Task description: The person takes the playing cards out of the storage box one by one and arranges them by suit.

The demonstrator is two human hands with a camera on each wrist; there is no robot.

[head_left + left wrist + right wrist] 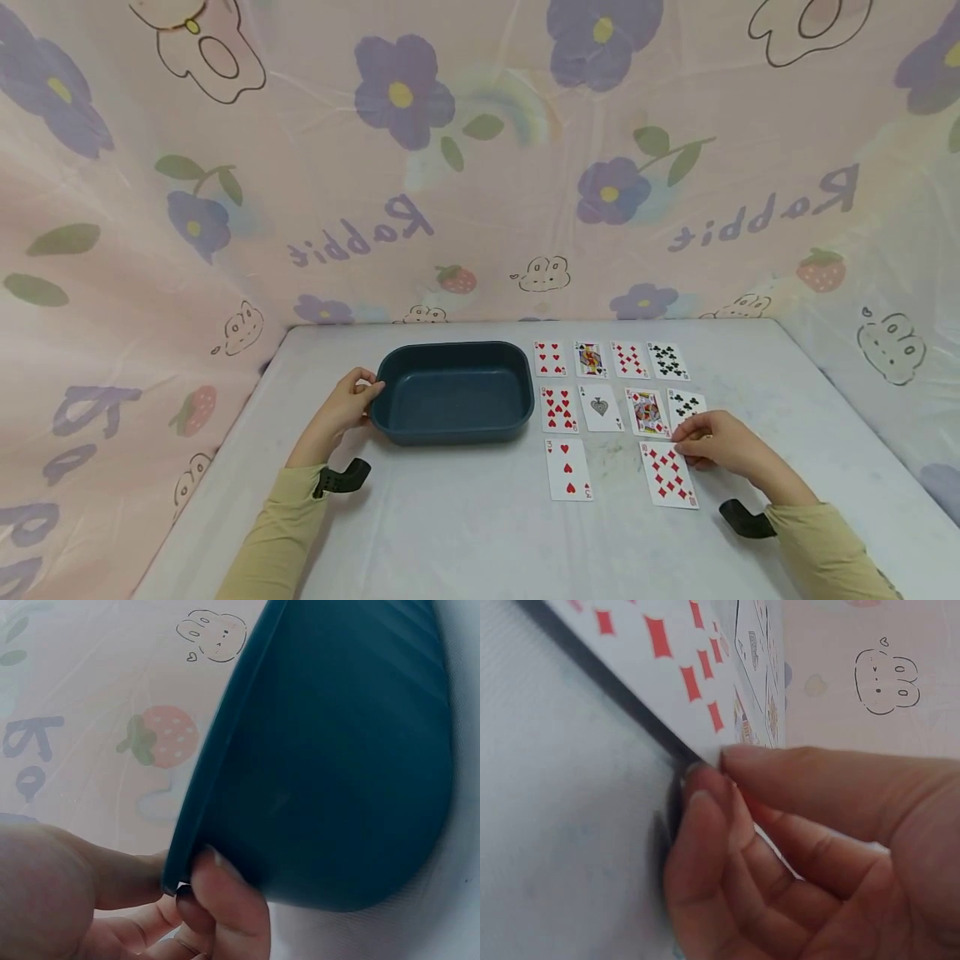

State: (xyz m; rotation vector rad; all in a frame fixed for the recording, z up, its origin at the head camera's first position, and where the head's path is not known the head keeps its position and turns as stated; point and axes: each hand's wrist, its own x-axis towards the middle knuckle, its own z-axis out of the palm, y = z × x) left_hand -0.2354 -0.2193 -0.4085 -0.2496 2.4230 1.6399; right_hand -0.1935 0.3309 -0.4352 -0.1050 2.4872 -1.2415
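Note:
A dark teal rectangular basin (450, 437) stands on the white table. My left hand (348, 408) pinches its left rim between thumb and fingers; the left wrist view shows the fingers under the lip of the basin (337, 772). With thumb and fingertips my right hand (716, 450) pinches the upper right corner of the ten of diamonds (666, 477). In the right wrist view that playing card (660, 660) is tilted, with a dark gap under its edge. To its left lies the three of hearts (568, 468).
Several face-up playing cards lie in rows right of the basin, among them the nine of hearts (559, 410), the ace of spades (599, 408) and a face card of diamonds (647, 413). A club card (686, 402) is partly behind my right hand. A patterned curtain (480, 208) encloses the table.

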